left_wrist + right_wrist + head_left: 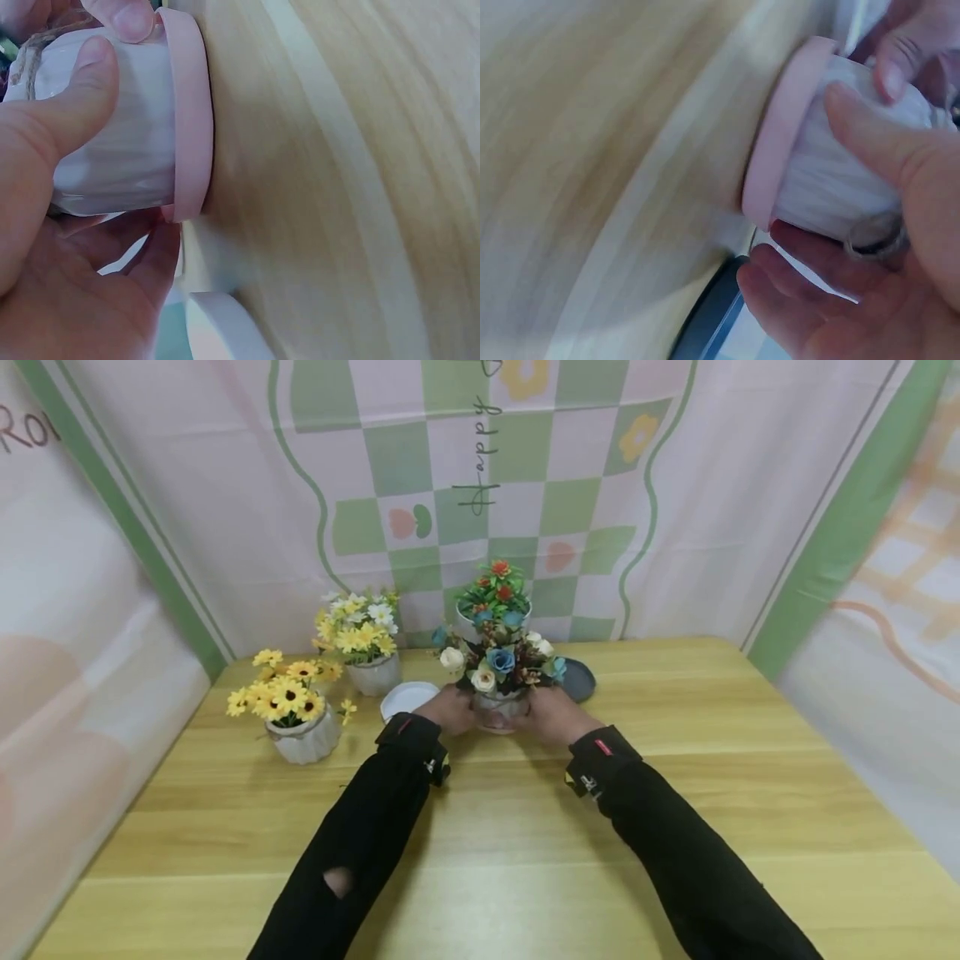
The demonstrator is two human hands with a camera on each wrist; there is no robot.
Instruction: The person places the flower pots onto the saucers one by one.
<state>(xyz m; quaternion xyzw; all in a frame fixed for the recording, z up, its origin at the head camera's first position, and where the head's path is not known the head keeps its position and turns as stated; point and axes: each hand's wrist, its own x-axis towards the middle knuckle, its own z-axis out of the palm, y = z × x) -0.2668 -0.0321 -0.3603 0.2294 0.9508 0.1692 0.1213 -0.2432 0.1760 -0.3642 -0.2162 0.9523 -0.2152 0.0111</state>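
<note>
Both hands hold a white ribbed flowerpot [498,710] with twine round its upper part and blue and cream artificial flowers [501,662] in it. The pot stands in a pink saucer [192,112], which rests on the wooden table. My left hand [453,710] grips the pot from the left, its thumb [94,82] along the front wall. From the right side, my right hand [557,717] grips it too, thumb on the front and fingertips [780,232] at the saucer's edge. A ring is on a finger of the right hand.
Behind stands a white pot with red flowers [497,593]. A white saucer [408,697] lies left, a dark grey saucer [579,680] right. Further left are a pot of yellow and white flowers [373,677] and a pot of yellow daisies [303,739]. A printed curtain [465,485] hangs behind.
</note>
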